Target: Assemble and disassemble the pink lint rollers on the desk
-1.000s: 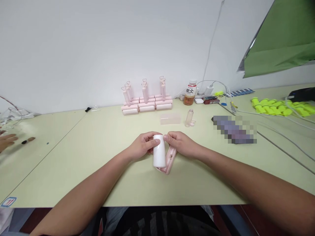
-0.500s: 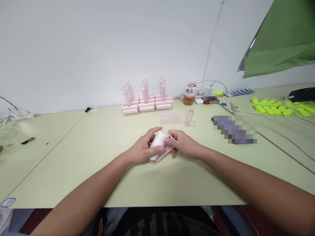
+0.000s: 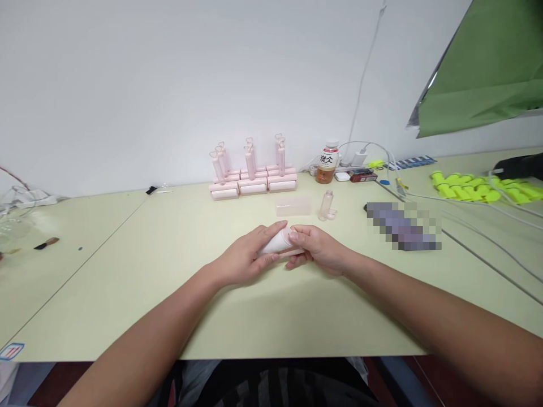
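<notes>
Pale green: the table top (image 3: 127, 271) on which both hands work, just beyond its middle.
Thing in hand: a white lint-roller roll (image 3: 276, 242) seated in a pink roller frame (image 3: 293, 252), of which only a thin edge shows under the fingers.
Long axis: the roll lies nearly flat, its length running from about 8 o'clock to 2 o'clock.
Left hand (image 3: 245, 257): comes in from 7 o'clock, fingers curled over the near end and upper side of the roll, closed on it.
Right hand (image 3: 316, 249): comes in from 4 o'clock, thumb and fingertips pinched on the far end of the roll and the frame beneath it.
Which hand is nearer: both touch it; the left covers more of its length, the right meets only the 2 o'clock end.
Clearance: whether the frame rests on the table or hangs just above it I cannot tell.
Count, in hand: one roll, one frame.
Count, finished rollers: a cluster of pink lint rollers (image 3: 253, 169) at 12 o'clock by the wall, handles upright; six or seven handles, too crowded to count surely.
Count, loose parts: one clear cover (image 3: 293, 205) and one small clear bottle (image 3: 326, 204), both at 1 o'clock, well apart from the hands.
Count, drinks: one tea bottle (image 3: 326, 163) by the wall at 1 o'clock.
Far right: a heap of yellow-green pieces (image 3: 479, 187) at 2 o'clock, uncountable.
</notes>
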Motion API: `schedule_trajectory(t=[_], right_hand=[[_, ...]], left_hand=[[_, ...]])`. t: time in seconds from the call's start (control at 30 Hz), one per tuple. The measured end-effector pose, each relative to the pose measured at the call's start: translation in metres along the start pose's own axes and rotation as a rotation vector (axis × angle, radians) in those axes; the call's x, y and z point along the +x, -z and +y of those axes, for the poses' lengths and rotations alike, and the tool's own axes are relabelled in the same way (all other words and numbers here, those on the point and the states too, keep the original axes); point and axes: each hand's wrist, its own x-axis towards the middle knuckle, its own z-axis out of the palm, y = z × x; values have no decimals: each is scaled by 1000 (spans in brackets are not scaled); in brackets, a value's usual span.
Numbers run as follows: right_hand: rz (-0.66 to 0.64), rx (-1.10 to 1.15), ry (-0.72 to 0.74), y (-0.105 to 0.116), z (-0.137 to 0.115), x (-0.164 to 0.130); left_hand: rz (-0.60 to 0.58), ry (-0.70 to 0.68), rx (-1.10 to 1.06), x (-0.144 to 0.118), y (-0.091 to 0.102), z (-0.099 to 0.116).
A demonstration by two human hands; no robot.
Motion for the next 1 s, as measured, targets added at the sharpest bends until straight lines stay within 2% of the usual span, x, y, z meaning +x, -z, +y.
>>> schedule_trajectory(t=[0.13, 0.33, 0.6, 0.8, 1.0], right_hand=[[-3, -57, -25, 5, 2, 2], [-6, -131, 21, 11, 5, 1], [34, -330, 68, -1, -2, -3], [59, -332, 54, -5, -6, -5], [52, -356, 84, -5, -2, -5]], left_hand=[[-55, 30, 96, 0, -1, 3], [-89, 23, 119, 0, 0, 0], [-60, 123, 171, 4, -1, 5], [-82, 160, 169, 6, 2, 12], [-114, 157, 243, 4, 2, 9]])
